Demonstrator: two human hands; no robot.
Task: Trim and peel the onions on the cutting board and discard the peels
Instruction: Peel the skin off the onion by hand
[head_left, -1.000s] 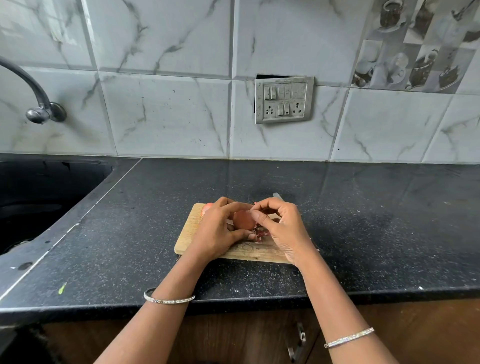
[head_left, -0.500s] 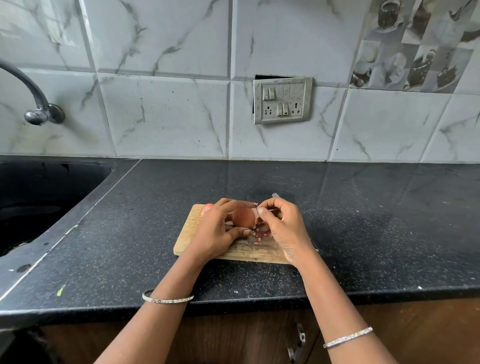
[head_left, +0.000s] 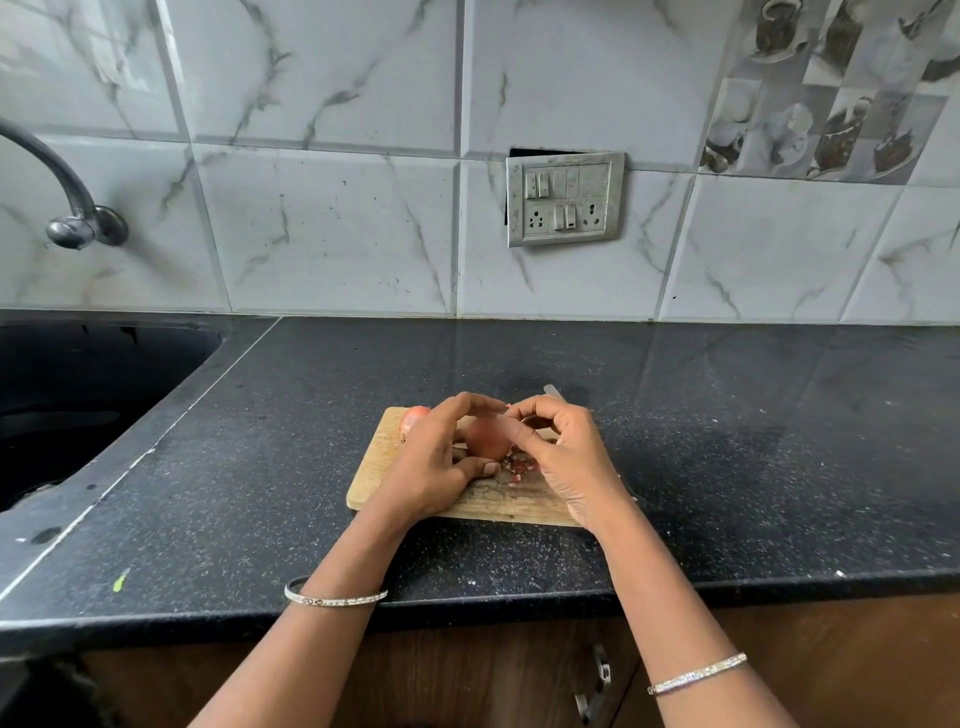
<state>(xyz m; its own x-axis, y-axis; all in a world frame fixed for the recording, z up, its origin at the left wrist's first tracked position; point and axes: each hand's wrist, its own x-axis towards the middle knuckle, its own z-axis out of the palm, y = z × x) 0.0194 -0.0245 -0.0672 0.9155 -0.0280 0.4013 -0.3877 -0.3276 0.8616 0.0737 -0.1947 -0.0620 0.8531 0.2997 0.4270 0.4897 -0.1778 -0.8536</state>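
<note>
— Well left of the cutting board (head_left: 371, 467)?
— A black sink (head_left: 78, 405), sunk into the dark speckled surface (head_left: 260, 467). Above it, a curved metal tap (head_left: 67, 208) on the marble-tiled wall. Also left of the board but nearer the front edge, a small green scrap (head_left: 120, 579).
— On the board's left end?
— A second onion (head_left: 413, 418) at the far left corner, skin on, just behind the left hand (head_left: 431, 467).
— And that hand?
— Wraps round the onion (head_left: 485, 441) over the middle of the board: fingers arched over the top, thumb pressed at the near side.
— Just right of that?
— Reddish peel bits (head_left: 519, 465), scattered on the board beneath the onion. Then the right hand (head_left: 566, 467), fingers curled, pinching at the onion's top and right side. Too blurred for telling loose skin from the rest.
— Behind the board?
— A grey knife tip (head_left: 553, 391), poking out past the right hand at the far edge, otherwise hidden. Higher on the wall, a switch panel (head_left: 565, 200).
— Nearer than the board?
— A thin bangle on each wrist, and under the surface's front edge a brown cabinet with a metal handle (head_left: 597, 680).
</note>
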